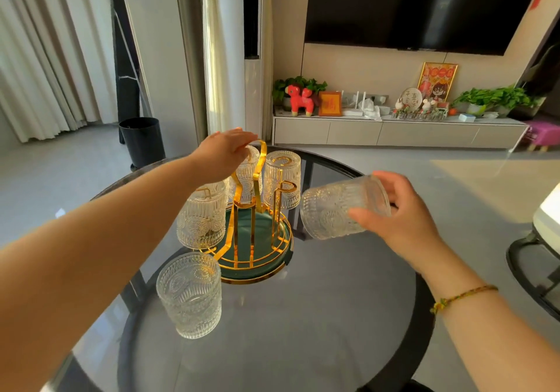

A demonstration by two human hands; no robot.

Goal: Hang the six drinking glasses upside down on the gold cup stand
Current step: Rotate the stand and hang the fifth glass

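the gold cup stand (247, 209) sits on a round glass table (303, 316), its green base ringed by a gold rail. the left hand (225, 149) rests on the stand's top handle loop, fingers curled over it in a grasp. three glasses hang upside down on the stand: one at the near left (201, 219), one at the far right (281, 179), and one at the back (250, 173), partly hidden behind the handle and the left hand. whether a fourth hangs behind these cannot be told. the right hand (406, 219) grips a ribbed glass (342, 206) near its base, fingers wrapped around it, holding it tilted on its side with the mouth toward the stand, just beside the empty peg (283, 190) on the right. the glass is off the table and apart from the peg. one more glass (189, 294) stands upright on the table, near the stand's front left edge. a braided bracelet (463, 296) circles the right wrist.
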